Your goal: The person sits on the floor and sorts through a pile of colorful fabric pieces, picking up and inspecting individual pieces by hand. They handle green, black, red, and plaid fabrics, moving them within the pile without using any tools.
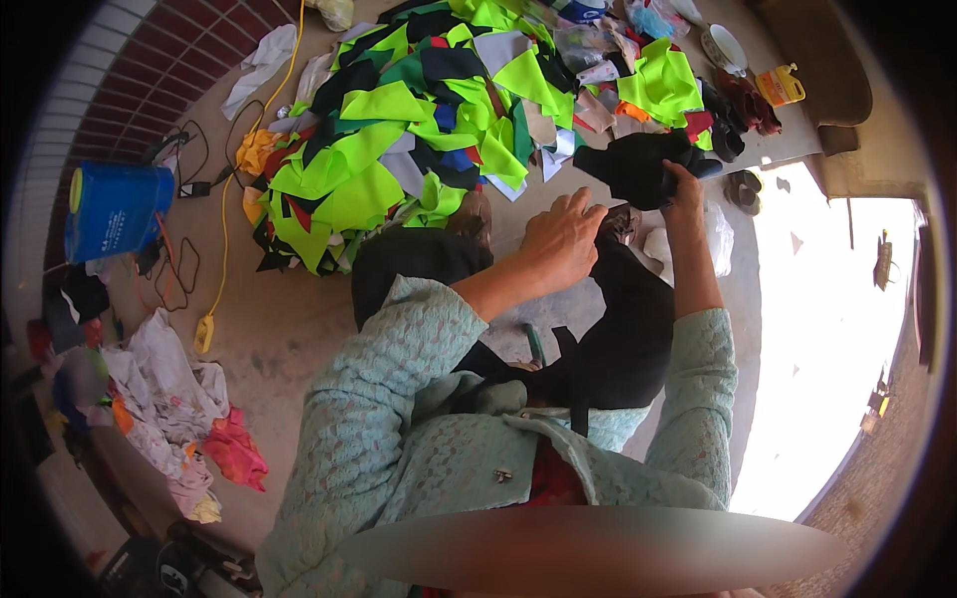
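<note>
My right hand (684, 187) grips a piece of black cloth (630, 169) and holds it up, out past my right knee. My left hand (564, 241) hovers over my lap, a little left of that cloth and apart from it. Its fingers are curled, and whatever may be in them is hidden. Just beyond my knees lies a large heap of fabric scraps (344, 189), mostly bright yellow-green, with black, grey, dark green, blue and red pieces mixed in.
On the left stand a blue container (118, 211) and a yellow power strip (204, 334) on its cord. Crumpled pale cloths (174, 384) lie nearer. Dark shoes (728, 140), a white basin (725, 50) and a yellow jug (780, 86) are at the far right. Bright sunlight covers the right-hand floor.
</note>
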The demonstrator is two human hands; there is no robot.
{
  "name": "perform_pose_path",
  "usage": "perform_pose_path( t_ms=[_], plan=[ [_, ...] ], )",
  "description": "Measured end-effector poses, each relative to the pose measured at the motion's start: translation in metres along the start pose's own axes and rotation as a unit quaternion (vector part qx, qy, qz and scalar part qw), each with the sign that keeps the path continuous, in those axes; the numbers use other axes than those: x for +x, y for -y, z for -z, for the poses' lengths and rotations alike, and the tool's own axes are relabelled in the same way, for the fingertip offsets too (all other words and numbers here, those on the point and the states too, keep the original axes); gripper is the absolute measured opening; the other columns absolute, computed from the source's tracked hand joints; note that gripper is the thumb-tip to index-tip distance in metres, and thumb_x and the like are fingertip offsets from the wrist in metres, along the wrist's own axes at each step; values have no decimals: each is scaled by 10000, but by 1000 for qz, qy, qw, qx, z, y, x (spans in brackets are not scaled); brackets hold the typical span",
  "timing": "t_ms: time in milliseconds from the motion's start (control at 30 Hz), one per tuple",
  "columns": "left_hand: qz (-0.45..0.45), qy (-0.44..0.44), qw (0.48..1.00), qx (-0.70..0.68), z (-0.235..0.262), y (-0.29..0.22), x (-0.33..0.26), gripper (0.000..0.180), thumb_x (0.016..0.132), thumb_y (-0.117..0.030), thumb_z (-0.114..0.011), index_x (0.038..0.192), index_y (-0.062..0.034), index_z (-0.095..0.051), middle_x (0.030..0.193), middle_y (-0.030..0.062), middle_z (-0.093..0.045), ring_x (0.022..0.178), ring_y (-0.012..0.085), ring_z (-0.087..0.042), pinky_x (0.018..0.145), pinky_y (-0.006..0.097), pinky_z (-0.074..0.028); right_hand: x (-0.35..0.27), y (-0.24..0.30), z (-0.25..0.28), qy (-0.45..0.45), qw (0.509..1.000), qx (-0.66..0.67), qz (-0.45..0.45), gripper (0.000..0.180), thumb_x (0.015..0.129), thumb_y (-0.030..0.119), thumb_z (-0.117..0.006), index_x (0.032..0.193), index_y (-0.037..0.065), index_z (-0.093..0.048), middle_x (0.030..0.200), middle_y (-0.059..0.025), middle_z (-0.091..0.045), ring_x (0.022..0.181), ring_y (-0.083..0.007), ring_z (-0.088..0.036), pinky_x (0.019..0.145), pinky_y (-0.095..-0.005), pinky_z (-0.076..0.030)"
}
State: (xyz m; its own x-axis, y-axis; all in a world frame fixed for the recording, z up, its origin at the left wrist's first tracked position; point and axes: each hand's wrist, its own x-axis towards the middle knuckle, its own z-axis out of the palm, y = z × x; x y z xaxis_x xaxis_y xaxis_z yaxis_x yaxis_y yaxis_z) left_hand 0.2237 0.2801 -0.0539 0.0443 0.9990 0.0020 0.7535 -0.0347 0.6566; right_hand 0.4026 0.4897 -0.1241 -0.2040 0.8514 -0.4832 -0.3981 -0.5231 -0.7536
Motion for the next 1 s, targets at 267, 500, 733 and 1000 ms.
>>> perform_pose_path(
  t_ms=[267, 500, 733, 1000],
  plan=[
    [-21, -25, 999, -1, -3, 2, 3, 399, 733, -101, -564, 1110, -31, -452, 1213, 173, -397, 1062, 319, -460, 790, 443, -463, 34, 55, 17, -51, 857, -458, 231, 506, 817, 160, -607, 1261, 8, -418, 973, -137, -600, 903, -221, -601, 790, -336, -501],
    [-19, -24, 999, 15, -2, -1, -1, 383, 734, -114, -588, 1090, -30, -474, 1175, 163, -426, 1053, 308, -468, 805, 440, -452, -79, 13, -16, 94, 958, -262, 64, 492, 856, 183, -543, 1305, 39, -402, 1191, -124, -525, 1122, -215, -502, 914, -368, -411],
    [-34, 37, 998, 42, 1, -8, -2, 347, 755, -147, -580, 1075, -46, -493, 1087, 128, -487, 996, 296, -514, 807, 437, -436, -225, -1, 38, 116, 618, -738, 244, 374, 770, 188, -613, 1128, 89, -569, 1238, -114, -505, 1215, -309, -405, 1026, -424, -252],
    [-73, 148, 982, 89, -15, 5, -7, 278, 776, -179, -568, 1024, -70, -501, 977, 111, -554, 923, 302, -570, 761, 431, -419, -264, -37, 70, 74, 521, -781, 336, 304, 721, 165, -596, 1024, 175, -624, 1292, -37, -466, 1290, -269, -303, 1062, -465, -116]
  ],
)
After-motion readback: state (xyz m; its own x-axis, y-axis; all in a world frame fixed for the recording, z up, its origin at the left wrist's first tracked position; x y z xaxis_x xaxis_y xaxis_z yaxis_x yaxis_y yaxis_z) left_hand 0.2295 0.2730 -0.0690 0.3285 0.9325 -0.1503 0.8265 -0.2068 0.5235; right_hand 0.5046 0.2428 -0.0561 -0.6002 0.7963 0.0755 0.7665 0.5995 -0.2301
